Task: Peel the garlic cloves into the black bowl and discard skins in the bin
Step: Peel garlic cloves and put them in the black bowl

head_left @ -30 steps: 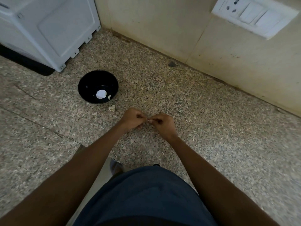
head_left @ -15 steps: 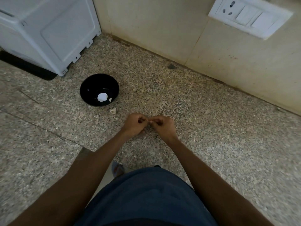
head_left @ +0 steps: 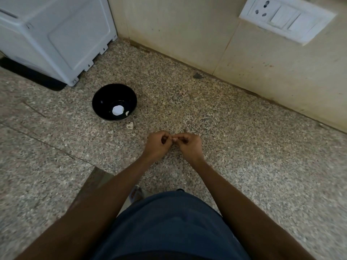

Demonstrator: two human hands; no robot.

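My left hand [head_left: 158, 144] and my right hand [head_left: 188, 145] meet fingertip to fingertip above the speckled stone counter, pinching a small garlic clove [head_left: 174, 139] between them; the clove is mostly hidden by the fingers. The black bowl [head_left: 105, 102] stands on the counter to the upper left of my hands, with a white piece [head_left: 118, 110] and a small pale clove [head_left: 127, 113] inside. A loose garlic piece [head_left: 130, 125] lies on the counter just in front of the bowl. No bin is in view.
A white appliance [head_left: 56, 34] stands at the back left on a black base. A tiled wall [head_left: 187, 30] with a white socket and switch plate [head_left: 285, 15] runs along the back. The counter edge lies near my body at the bottom.
Both hands stay together pinching the clove, with only small finger movements. The view has shifted slightly.
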